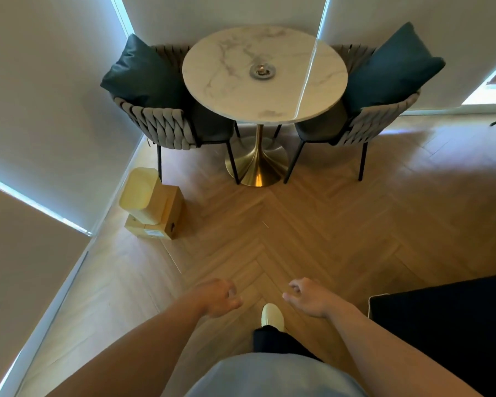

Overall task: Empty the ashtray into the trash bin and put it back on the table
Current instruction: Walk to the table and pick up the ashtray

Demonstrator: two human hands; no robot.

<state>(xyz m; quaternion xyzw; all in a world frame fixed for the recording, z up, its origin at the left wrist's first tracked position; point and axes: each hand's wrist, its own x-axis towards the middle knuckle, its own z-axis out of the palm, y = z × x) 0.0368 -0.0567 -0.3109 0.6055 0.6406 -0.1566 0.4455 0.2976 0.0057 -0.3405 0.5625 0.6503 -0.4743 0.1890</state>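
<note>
A round metal ashtray (261,71) sits near the middle of a round white marble table (229,90) on a gold pedestal, far ahead of me. A wooden box-shaped trash bin (152,203) with a pale yellow lid stands on the floor at the left, by the wall. My left hand (219,296) and my right hand (308,296) hang low in front of me over the floor, both holding nothing, fingers loosely curled and apart. Both hands are well short of the table.
Two woven grey chairs with dark teal cushions (143,73) (390,67) flank the table. Blinds cover the windows behind and to the left. A dark piece of furniture (447,330) fills the lower right. My foot in a pale shoe (272,315) is on the herringbone wood floor.
</note>
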